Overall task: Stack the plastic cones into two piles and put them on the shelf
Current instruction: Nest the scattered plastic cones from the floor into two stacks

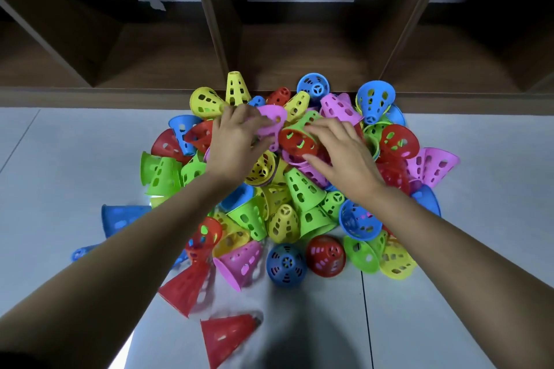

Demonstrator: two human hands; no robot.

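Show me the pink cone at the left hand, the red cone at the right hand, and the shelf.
pink cone (269, 112): head view, its outer wall.
red cone (295, 140): head view, inside its open mouth.
shelf (299, 48): head view, middle compartment's floor.

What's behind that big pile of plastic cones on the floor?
A dark wooden shelf with open compartments split by upright panels. The pile of cones covers the middle of its base board; the compartments' far corners are too dark to read.
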